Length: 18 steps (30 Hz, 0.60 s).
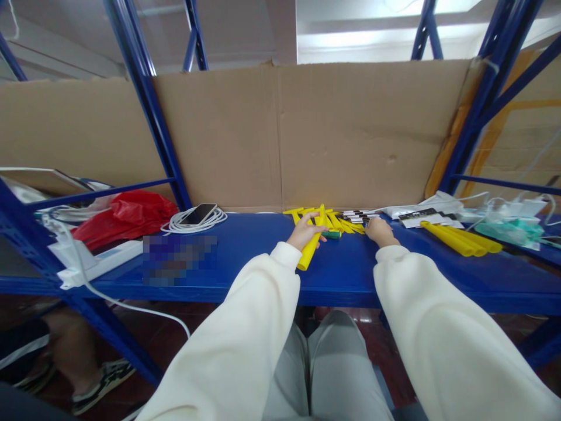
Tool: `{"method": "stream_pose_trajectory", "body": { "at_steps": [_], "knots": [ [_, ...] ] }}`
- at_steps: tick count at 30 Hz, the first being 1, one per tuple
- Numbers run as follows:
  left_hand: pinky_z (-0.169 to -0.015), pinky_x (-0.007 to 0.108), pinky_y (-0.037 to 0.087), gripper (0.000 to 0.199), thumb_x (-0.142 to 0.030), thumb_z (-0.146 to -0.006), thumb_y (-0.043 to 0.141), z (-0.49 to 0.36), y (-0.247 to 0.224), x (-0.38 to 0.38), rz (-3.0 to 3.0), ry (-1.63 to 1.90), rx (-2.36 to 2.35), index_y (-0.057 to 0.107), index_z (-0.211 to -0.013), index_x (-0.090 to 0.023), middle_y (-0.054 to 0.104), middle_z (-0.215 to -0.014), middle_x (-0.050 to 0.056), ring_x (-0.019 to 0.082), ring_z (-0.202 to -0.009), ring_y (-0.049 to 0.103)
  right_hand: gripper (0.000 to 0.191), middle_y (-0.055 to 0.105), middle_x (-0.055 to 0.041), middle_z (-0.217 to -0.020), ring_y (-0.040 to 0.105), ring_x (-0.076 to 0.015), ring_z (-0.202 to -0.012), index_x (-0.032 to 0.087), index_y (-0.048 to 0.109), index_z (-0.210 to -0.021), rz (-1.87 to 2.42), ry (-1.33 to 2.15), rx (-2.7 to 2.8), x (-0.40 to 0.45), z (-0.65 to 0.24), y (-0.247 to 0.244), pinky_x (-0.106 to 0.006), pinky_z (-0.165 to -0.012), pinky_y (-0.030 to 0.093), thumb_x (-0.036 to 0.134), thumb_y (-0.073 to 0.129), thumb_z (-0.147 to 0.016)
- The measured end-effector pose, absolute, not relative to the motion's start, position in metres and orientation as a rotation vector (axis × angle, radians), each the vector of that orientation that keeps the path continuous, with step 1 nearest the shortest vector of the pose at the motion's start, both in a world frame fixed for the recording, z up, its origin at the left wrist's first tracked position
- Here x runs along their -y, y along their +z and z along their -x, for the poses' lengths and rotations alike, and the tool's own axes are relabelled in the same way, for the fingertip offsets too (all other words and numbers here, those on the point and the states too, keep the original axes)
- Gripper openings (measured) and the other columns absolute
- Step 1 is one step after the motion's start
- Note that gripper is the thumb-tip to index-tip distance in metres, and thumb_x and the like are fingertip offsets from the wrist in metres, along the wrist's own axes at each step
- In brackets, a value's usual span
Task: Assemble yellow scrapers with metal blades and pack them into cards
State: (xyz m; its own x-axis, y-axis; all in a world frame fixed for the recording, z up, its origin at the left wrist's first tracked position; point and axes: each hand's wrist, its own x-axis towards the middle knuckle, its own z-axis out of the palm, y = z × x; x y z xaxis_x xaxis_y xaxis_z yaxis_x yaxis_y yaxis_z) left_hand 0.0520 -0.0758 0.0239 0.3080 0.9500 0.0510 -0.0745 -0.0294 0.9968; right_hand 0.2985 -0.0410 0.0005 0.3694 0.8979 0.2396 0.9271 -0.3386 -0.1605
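Observation:
My left hand [303, 231] is wrapped round a yellow tapered tube [309, 252], wide end toward me, narrow end pointing to the back. A small green cylinder [332, 234] lies just right of that hand; I cannot tell whether the fingers touch it. Behind and beside it is a loose pile of yellow pieces [348, 225] on the blue table [263, 251]. My right hand [380, 232] rests at the pile's right side, fingers curled together. Its fingertips are beside several black-and-white sticks [356, 215], and what they hold, if anything, is hidden.
Yellow tubes [458, 238] and black-and-white packets [427, 217] lie to the right. Leftward are a phone [200, 214] on a coiled white cable [175, 224], a red bag [131, 215] and a power strip [109, 257]. A cardboard panel [280, 134] stands behind. Another person's leg [72, 351] shows lower left.

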Motion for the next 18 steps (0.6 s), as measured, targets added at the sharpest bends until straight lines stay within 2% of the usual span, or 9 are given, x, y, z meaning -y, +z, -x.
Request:
{"method": "stream_pose_trajectory", "body": {
  "at_steps": [6,12,18],
  "knots": [
    [-0.044,0.021,0.048,0.060,-0.010,-0.084,0.071,-0.0524,0.0243,0.0768,-1.317,1.041,-0.912,0.050,-0.139,-0.020,0.073,-0.088,0.005,0.012,-0.049,0.064,0.039,0.072,-0.0284,-0.122,0.070,-0.0315,-0.118,0.003,0.070,-0.126,2.362,-0.141,1.614,0.0404,-0.2990,0.0005,-0.031,-0.094,0.053,0.014,0.056,-0.091],
    [-0.043,0.020,0.045,0.058,-0.003,-0.086,0.063,-0.0534,0.0294,0.0834,-1.312,1.033,-0.934,0.048,-0.140,-0.018,0.072,-0.085,0.005,0.011,-0.047,0.060,0.041,0.072,-0.0274,-0.123,0.070,-0.0305,-0.119,0.003,0.070,-0.127,2.393,-0.158,1.608,0.0387,-0.2972,0.0001,-0.033,-0.096,0.054,0.011,0.056,-0.089],
    [-0.043,0.020,0.047,0.060,-0.008,-0.084,0.069,-0.0521,0.0268,0.0800,-1.309,1.045,-0.905,0.049,-0.139,-0.019,0.074,-0.088,0.006,0.012,-0.048,0.062,0.033,0.074,-0.0251,-0.118,0.072,-0.0297,-0.113,0.006,0.076,-0.114,2.396,-0.113,1.637,0.0378,-0.3003,0.0032,-0.031,-0.091,0.055,0.007,0.055,-0.088]
  ]
}}
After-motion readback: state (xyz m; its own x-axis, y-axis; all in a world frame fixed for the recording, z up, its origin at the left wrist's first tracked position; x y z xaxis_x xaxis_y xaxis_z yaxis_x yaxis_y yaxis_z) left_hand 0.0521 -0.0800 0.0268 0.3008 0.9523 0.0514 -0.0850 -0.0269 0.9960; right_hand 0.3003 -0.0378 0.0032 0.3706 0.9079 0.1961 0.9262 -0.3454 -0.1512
